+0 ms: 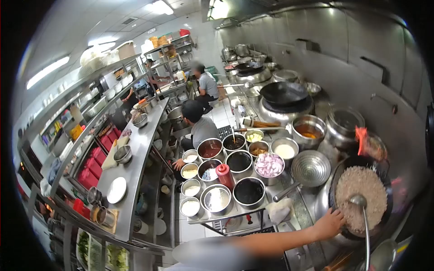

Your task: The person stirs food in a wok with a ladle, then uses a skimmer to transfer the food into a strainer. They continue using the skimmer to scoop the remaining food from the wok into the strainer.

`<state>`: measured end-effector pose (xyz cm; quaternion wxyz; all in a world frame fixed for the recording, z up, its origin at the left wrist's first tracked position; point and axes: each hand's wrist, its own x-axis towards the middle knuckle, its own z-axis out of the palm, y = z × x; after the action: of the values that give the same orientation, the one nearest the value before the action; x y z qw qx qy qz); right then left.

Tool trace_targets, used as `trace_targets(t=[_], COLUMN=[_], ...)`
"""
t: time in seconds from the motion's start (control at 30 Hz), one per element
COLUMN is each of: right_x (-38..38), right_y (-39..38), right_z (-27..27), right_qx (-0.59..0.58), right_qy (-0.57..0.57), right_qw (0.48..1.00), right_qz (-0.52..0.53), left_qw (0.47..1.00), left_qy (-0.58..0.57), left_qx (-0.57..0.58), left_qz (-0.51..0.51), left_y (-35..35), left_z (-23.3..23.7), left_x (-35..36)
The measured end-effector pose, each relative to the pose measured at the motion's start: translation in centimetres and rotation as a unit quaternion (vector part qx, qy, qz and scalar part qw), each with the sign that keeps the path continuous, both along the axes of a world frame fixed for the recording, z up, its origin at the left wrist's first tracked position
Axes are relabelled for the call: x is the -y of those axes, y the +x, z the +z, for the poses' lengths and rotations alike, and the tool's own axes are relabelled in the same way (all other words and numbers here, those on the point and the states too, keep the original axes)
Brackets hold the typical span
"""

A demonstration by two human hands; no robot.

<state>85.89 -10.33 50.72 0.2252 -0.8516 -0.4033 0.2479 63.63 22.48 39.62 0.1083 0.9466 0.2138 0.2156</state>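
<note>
My left arm reaches in from the bottom centre, and my left hand has its fingers closed on the left edge of a large wok. Pale, crumbly minced food fills much of this wok. A metal ladle rests with its bowl in the food, its long handle running down to the bottom edge of the view. My right hand is not visible. Left of the wok lies a perforated strainer, its handle pointing to the lower left. A pale cloth is near my left forearm.
Metal pots of sauces and seasonings stand on a cart with a red bottle and chopped onion. An empty wok sits farther back. One person crouches beyond the cart; others are behind. A steel counter runs along the left.
</note>
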Motion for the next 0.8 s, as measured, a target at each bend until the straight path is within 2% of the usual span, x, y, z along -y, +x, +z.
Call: trace_targets(t=[0.07,0.13,0.23,0.27,0.3,0.33,0.37,0.4,0.43,0.47,0.53,0.57,0.67,0.8], right_x=[-1.8,-3.7,-6.0,-7.1,-6.6,-7.6,-9.4,-11.0,-11.8,-11.8,-12.7,-13.2,-13.3,-12.3], right_y=[-0.3,-1.0,-1.9,-0.5,0.5,0.2,-1.8,-3.7,-4.8,-3.9,-4.9,-5.4,-5.9,-6.2], right_z=[-0.2,-0.5,-2.8,-6.6,-10.6,-9.6,-8.0,-6.1,-5.4,-7.6,-7.0,-6.3,-6.2,-4.9], right_qx=[-0.006,0.008,0.013,-0.004,-0.015,0.026,0.021,0.023,0.013,0.071,0.099,0.110,0.164,0.212], right_qy=[-0.033,-0.035,0.057,0.128,0.190,0.145,0.147,0.141,0.146,0.154,0.108,0.080,0.107,0.075], right_qw=[0.999,0.999,0.998,0.992,0.981,0.989,0.988,0.988,0.985,0.981,0.979,0.978,0.969,0.959], right_qz=[0.012,0.025,0.006,-0.012,-0.042,-0.006,-0.034,-0.064,-0.093,-0.092,-0.143,-0.159,-0.152,-0.171], left_qw=[1.000,0.999,0.998,0.996,0.992,0.990,0.992,0.981,0.982,0.987,0.994,0.994,0.995,0.998], left_qy=[-0.009,-0.029,-0.027,-0.032,-0.052,-0.010,-0.039,0.046,-0.005,-0.040,-0.050,-0.038,-0.033,-0.028], left_qx=[0.004,-0.009,0.044,0.072,0.113,0.131,0.110,0.177,0.178,0.148,0.083,0.087,0.074,0.044], left_qz=[0.013,-0.015,-0.029,-0.040,-0.036,-0.051,-0.052,-0.058,-0.061,-0.056,-0.054,-0.055,-0.049,-0.037], left_y=[-0.6,0.6,2.6,3.2,2.9,2.7,2.1,2.2,2.0,2.6,2.2,2.0,1.7,1.7], left_z=[2.3,1.9,-1.3,-3.2,-3.0,-3.1,-1.9,-2.5,-1.3,-2.1,0.1,0.1,0.4,0.9], left_x=[0.3,0.0,-1.8,-1.6,-1.5,-1.7,-1.5,-1.6,-1.3,-1.7,-1.6,-1.6,-1.3,-1.1])
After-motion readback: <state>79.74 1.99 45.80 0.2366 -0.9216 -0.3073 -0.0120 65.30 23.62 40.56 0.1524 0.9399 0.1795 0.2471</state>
